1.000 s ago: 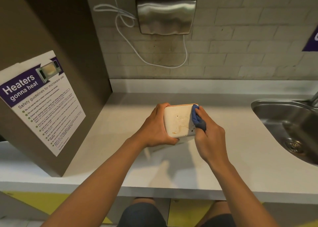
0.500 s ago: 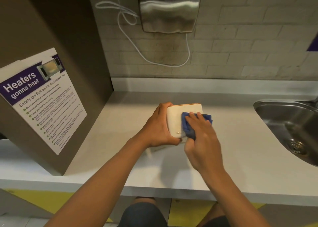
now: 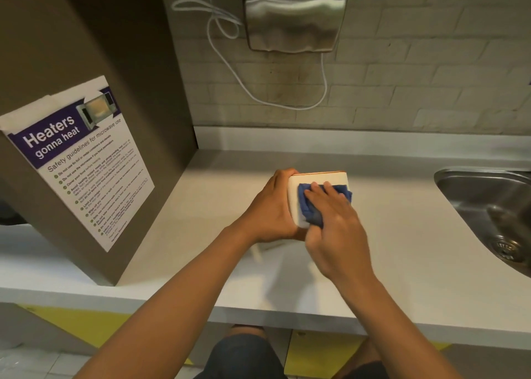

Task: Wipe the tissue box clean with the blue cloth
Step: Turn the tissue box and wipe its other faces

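Note:
The white tissue box (image 3: pixel 294 197), with a thin orange top edge, is tipped up off the counter so that its broad face points at me. My left hand (image 3: pixel 268 210) grips the box by its left side. Flat against that face lies the blue cloth (image 3: pixel 307 205), pressed on by the fingers of my right hand (image 3: pixel 334 225). The hand and cloth hide most of the face, including its lower right part.
The white counter (image 3: pixel 402 235) runs left to right, with a steel sink (image 3: pixel 488 209) at the right. A brown cabinet side with a microwave safety poster (image 3: pixel 77 160) stands at the left. On the brick wall above hangs a steel hand dryer (image 3: pixel 293 13) with a looped white cable.
My right hand has carried the blue cloth from the box's right edge leftwards across its front face, now covering the marks seen earlier. The left hand keeps its grip.

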The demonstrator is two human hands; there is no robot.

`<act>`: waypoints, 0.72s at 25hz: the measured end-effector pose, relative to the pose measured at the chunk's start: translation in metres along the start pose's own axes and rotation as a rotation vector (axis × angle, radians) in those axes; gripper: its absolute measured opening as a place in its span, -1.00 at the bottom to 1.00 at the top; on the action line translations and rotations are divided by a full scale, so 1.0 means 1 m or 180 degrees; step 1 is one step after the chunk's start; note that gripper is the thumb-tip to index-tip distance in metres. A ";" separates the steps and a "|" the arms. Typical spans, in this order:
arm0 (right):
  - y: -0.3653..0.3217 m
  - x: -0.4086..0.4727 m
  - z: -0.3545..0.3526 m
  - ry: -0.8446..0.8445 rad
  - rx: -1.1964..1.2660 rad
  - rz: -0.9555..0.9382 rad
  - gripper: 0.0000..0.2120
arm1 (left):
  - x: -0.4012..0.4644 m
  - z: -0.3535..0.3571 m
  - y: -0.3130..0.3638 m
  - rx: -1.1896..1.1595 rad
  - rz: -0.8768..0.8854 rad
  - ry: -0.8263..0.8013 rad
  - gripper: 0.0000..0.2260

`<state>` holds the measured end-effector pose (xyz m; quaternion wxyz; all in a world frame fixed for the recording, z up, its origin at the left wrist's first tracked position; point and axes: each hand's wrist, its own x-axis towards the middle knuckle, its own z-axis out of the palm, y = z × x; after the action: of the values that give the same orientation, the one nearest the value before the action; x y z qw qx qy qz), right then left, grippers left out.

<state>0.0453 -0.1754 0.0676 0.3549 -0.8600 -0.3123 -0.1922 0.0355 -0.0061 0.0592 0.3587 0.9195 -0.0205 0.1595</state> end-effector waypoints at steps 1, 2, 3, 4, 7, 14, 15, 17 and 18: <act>0.008 0.005 -0.004 0.0083 -0.0002 0.0092 -0.45 | 0.000 0.001 0.001 0.0026 -0.0009 0.0073 -0.08; 0.013 0.014 -0.007 0.0160 -0.0018 0.0211 -0.46 | 0.000 0.002 0.001 0.0043 -0.0032 0.0091 -0.07; 0.013 0.022 -0.007 0.0221 -0.0049 0.0293 -0.48 | -0.001 0.004 0.003 0.0023 -0.0065 0.0081 -0.07; 0.007 0.029 -0.005 0.0277 -0.0095 0.0289 -0.50 | -0.001 0.004 0.004 -0.0012 -0.0076 0.0082 -0.07; -0.022 0.032 0.008 0.0114 -0.0116 -0.0010 -0.46 | 0.001 0.000 0.002 -0.0103 0.0083 0.0022 -0.11; 0.001 0.012 -0.003 -0.0071 0.0007 0.0090 -0.46 | -0.001 0.010 -0.008 -0.0249 -0.0095 0.0074 -0.07; 0.000 0.020 -0.002 0.0027 0.0018 0.0139 -0.48 | 0.000 0.010 -0.006 -0.0256 -0.0111 0.0106 -0.07; -0.010 0.033 0.007 0.0111 -0.0028 0.0154 -0.48 | 0.003 0.009 -0.003 -0.0293 -0.0101 0.0082 -0.10; -0.018 0.035 0.011 0.0061 -0.0058 0.0108 -0.45 | 0.003 0.007 -0.002 -0.0318 -0.0061 0.0072 -0.14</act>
<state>0.0602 -0.1432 0.0887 0.3531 -0.8665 -0.2925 -0.1972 0.0407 -0.0089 0.0539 0.4060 0.8987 -0.0157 0.1653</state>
